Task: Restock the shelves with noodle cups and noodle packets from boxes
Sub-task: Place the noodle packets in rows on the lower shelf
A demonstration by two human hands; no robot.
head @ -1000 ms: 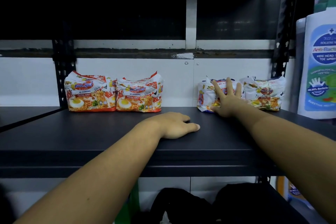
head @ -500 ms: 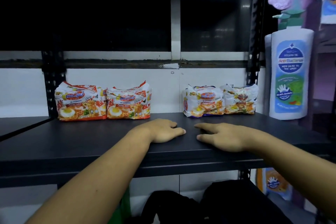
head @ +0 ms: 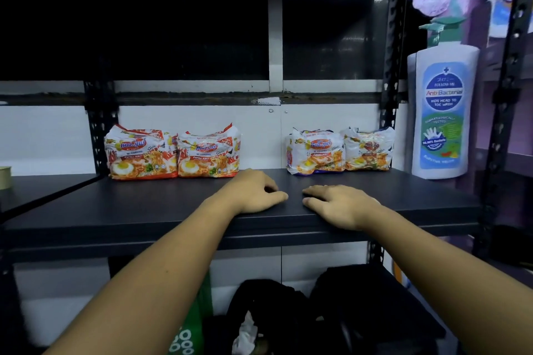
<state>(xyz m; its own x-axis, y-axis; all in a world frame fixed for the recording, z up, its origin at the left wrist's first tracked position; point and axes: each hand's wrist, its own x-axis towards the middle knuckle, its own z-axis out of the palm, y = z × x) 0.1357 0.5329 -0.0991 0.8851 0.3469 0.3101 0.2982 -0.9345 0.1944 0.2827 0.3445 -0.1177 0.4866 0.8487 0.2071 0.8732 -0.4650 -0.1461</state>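
White pump bottle [head: 442, 124] far right; black bags [head: 360, 305] beside green bag [head: 190, 334] below

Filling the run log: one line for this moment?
left hand: on shelf, holds nothing | right hand: on shelf, holds nothing | noodle packets: four at shelf back

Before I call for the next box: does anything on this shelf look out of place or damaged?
Only the anti-bacterial wash bottle, standing at the right end beside the noodle packets: not a noodle product. The packets stand upright; nothing spilled.
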